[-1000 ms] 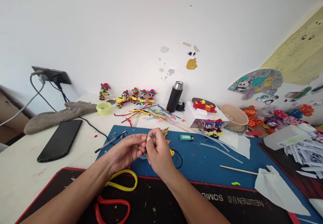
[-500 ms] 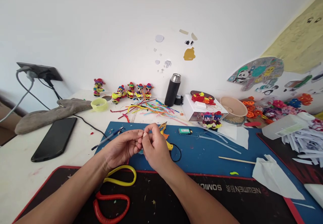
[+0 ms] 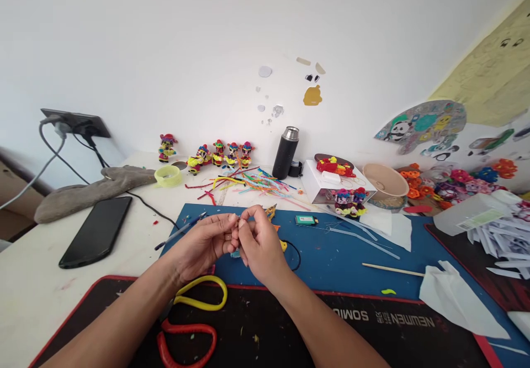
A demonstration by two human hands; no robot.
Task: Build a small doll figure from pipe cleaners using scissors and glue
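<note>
Above the blue mat (image 3: 327, 257), my left hand (image 3: 207, 241) and my right hand (image 3: 260, 243) meet at the fingertips. Both pinch at the same spot, and whatever lies between them is too small or too hidden to name. Behind my right hand, a yellow-handled tool (image 3: 283, 245) shows only in part. Under my left forearm lie scissors with one yellow and one red handle loop (image 3: 213, 329); their blades are hidden. A blue pen (image 3: 178, 231) rests left of my left hand.
A black phone (image 3: 97, 232) lies on the left. Pipe cleaners (image 3: 260, 183), small figures (image 3: 219, 152) and a black flask (image 3: 285, 153) line the back. Rightward are a green battery (image 3: 305, 220), a wooden stick (image 3: 391, 269), white tissue (image 3: 453, 296) and a beige bowl (image 3: 385, 180).
The whole view has shifted slightly, so things sit a little lower and further right. Both hands keep their pinch at the fingertips, with only slight finger movement.
</note>
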